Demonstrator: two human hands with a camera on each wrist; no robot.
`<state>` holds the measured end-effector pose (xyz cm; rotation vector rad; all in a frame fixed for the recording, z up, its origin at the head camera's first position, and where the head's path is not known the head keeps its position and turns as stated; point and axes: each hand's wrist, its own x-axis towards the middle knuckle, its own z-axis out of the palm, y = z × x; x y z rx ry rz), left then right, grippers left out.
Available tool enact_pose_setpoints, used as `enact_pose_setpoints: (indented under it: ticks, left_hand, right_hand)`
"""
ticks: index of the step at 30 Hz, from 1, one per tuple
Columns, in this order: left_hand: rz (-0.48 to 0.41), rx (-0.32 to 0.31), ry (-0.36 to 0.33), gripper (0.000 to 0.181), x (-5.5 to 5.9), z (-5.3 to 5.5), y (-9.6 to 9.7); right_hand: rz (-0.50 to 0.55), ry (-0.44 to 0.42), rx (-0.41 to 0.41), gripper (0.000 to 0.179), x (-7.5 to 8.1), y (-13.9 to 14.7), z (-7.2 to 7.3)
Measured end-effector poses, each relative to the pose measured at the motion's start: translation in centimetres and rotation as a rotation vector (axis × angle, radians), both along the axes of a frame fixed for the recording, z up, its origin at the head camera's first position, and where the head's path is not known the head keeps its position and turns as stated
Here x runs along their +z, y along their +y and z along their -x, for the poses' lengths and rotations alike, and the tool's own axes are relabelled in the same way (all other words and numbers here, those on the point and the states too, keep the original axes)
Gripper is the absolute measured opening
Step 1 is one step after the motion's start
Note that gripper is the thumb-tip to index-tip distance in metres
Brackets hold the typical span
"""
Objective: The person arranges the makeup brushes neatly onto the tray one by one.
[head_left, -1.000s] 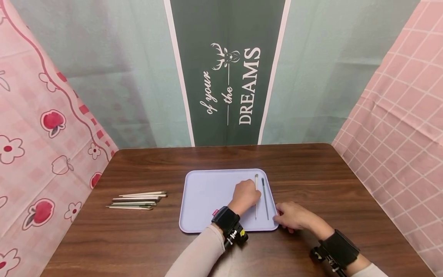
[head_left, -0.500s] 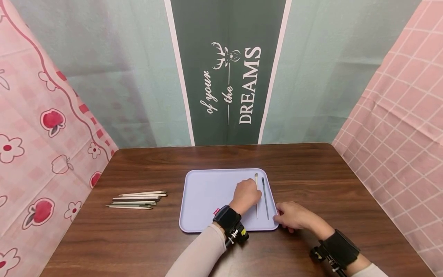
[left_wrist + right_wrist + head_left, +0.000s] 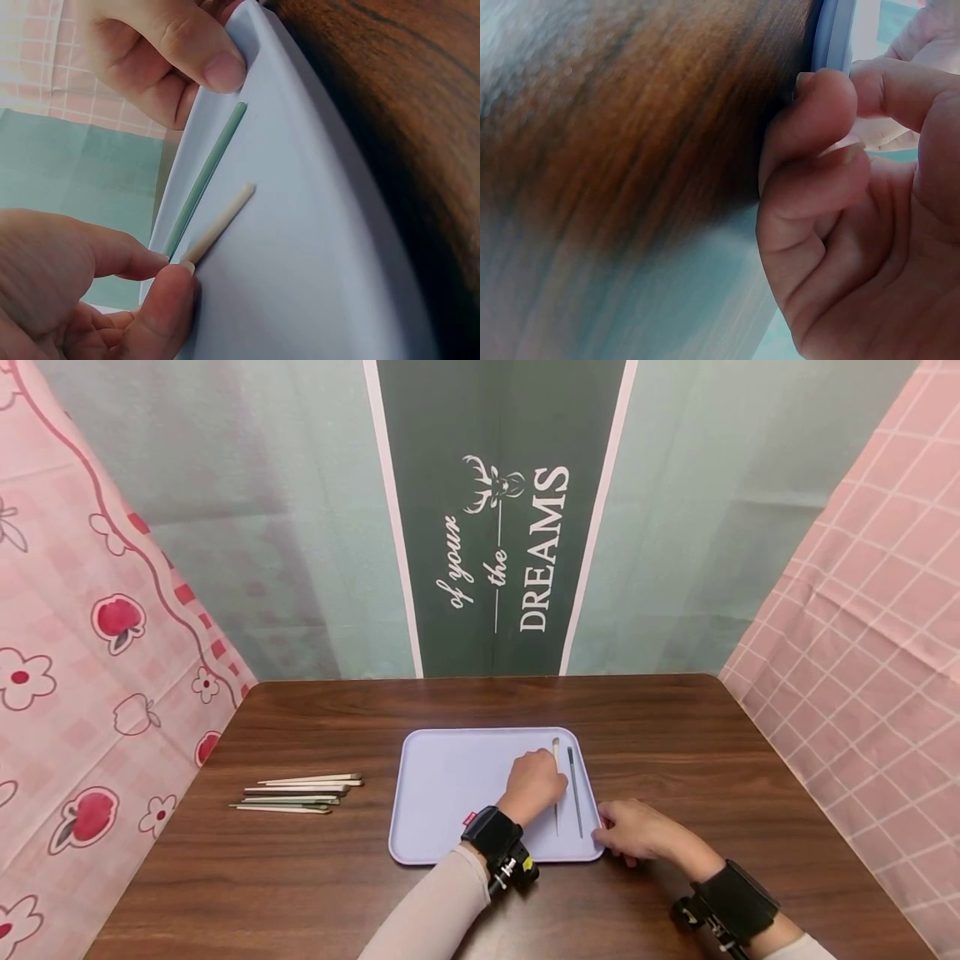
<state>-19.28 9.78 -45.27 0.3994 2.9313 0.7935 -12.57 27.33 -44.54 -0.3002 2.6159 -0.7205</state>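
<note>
On the right side of the lavender tray [image 3: 450, 777], my left hand [image 3: 534, 785] pinches a cream-handled paintbrush [image 3: 229, 216] between thumb and fingertip. The brush lies lengthwise, its bristle end [image 3: 556, 743] toward the tray's far side. Just right of it, a green paintbrush [image 3: 576, 793] rests nearly parallel, apart from the cream one. My right hand [image 3: 637, 828] grips the tray's near right corner; in the right wrist view, curled fingers [image 3: 817, 112] sit under the rim, and the left wrist view shows the thumb [image 3: 225, 73] on top.
Left of the tray, a loose group of several paintbrushes [image 3: 296, 795] lies on the brown wooden table [image 3: 322, 893]. Curtains [image 3: 300, 527] hang behind the table and at both sides. The tray bears a small red label [image 3: 469, 819].
My left hand has shifted very slightly to the right, and the cream paintbrush's handle end with it. The right hand keeps its place at the tray corner.
</note>
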Motion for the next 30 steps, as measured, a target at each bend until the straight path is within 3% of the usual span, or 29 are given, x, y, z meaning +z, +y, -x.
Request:
enact_pose_setpoints:
  ticks: [6,11,18,26,30]
  left_hand:
    - [0.0,0.006,-0.025,0.022,0.3,-0.2,-0.1]
    - [0.016,-0.016,0.023,0.023,0.9,-0.3,-0.8]
    - [0.074,-0.065,0.101,0.03,2.3,-0.4,-2.4]
    - [0.164,-0.116,0.072,0.026,3.4,-1.1,-4.8]
    - [0.224,-0.128,0.097,0.031,3.9,-1.8,-5.9]
  right_hand:
    - [-0.001,-0.013,-0.015,0.02,-0.1,-0.1,-0.1]
    - [-0.001,-0.007,-0.01,0.019,-0.1,-0.2,-0.1]
    - [0.006,-0.005,-0.002,0.019,0.1,-0.1,-0.1]
    - [-0.007,-0.016,-0.005,0.019,0.1,-0.1,0.0]
    - [-0.005,-0.016,-0.008,0.02,0.2,-0.1,0.1]
